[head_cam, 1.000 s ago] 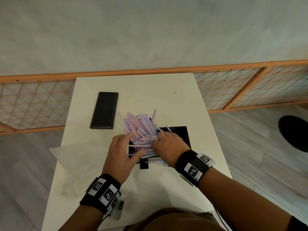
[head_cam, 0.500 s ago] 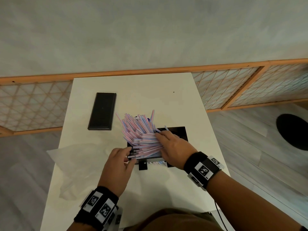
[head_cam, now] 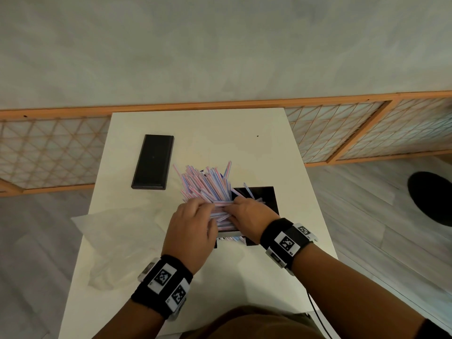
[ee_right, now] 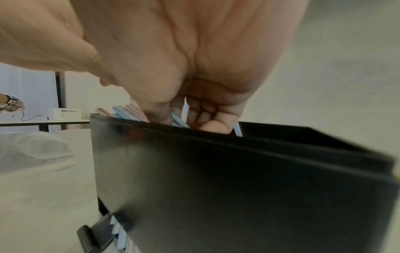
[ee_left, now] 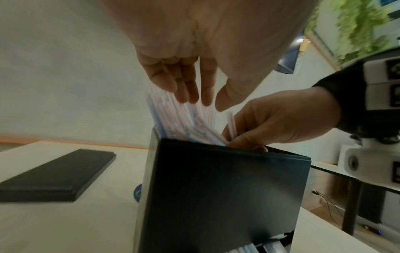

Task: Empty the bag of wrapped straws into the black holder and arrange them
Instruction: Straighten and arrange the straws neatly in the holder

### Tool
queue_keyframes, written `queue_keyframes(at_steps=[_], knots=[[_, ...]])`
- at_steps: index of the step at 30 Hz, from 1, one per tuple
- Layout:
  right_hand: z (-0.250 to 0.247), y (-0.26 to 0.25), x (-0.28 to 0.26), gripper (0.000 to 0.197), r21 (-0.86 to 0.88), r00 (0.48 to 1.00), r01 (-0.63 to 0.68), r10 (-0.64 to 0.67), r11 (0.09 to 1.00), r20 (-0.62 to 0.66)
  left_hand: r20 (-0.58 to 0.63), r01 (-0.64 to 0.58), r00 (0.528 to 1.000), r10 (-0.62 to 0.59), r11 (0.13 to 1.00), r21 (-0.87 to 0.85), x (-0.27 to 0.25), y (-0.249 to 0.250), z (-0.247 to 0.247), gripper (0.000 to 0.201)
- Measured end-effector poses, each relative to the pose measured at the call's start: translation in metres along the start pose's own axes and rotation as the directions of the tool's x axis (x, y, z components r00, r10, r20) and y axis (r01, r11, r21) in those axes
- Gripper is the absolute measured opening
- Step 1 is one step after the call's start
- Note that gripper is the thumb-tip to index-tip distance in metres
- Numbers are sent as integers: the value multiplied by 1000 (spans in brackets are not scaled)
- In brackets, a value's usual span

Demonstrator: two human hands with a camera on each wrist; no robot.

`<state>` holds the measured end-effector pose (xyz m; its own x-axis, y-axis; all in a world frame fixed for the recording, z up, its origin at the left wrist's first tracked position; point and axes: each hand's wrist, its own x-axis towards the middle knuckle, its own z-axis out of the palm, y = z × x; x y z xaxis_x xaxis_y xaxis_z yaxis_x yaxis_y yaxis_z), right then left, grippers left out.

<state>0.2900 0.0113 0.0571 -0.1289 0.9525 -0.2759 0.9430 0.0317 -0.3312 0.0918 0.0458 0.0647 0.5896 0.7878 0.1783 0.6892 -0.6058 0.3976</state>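
Note:
Pink-and-blue wrapped straws (head_cam: 208,184) stick up and fan out leftward from the black holder (head_cam: 261,196) at the middle of the white table (head_cam: 220,133). My left hand (head_cam: 200,214) lies over the near straws with relaxed, nearly straight fingers (ee_left: 190,92) touching their tops. My right hand (head_cam: 242,209) reaches in from the right, its fingers (ee_right: 201,118) curled down among the straws (ee_right: 129,111) inside the holder (ee_right: 216,171), with one straw (ee_left: 231,125) caught between them. A few straws show at the holder's bottom slot (ee_right: 121,236). The empty clear bag (head_cam: 117,241) lies crumpled to the left.
A flat black lid (head_cam: 152,162) lies on the table at the back left, also seen as the lid (ee_left: 54,174) left of the holder. The table's right edge is close to the holder. A wooden lattice screen (head_cam: 49,152) runs behind the table.
My left hand, drawn back toward me half a second ago, has moved forward onto the straws again. My right hand has stayed in the bundle at the holder.

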Motion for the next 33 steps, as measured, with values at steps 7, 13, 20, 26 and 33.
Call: queue_keyframes(at_steps=[7, 13, 20, 26, 33], knots=[[-9, 8, -2, 29, 135, 998, -42, 49, 990, -49, 375, -34, 925, -51, 976, 216, 16, 6, 10, 30], [-8, 14, -2, 34, 129, 991, -106, 94, 986, 97, 313, -6, 949, -45, 987, 161, 13, 12, 9, 39], [-10, 12, 7, 33, 98, 971, -144, 122, 985, 206, 308, 53, 945, -109, 981, 185, 10, 9, 18, 57], [-16, 9, 14, 40, 174, 922, -242, 170, 955, 349, 305, -94, 952, -3, 948, 303, 7, 7, 33, 63], [-24, 5, 16, 38, 149, 922, -235, 171, 961, 348, 272, -102, 962, 11, 941, 323, 7, 4, 33, 45]])
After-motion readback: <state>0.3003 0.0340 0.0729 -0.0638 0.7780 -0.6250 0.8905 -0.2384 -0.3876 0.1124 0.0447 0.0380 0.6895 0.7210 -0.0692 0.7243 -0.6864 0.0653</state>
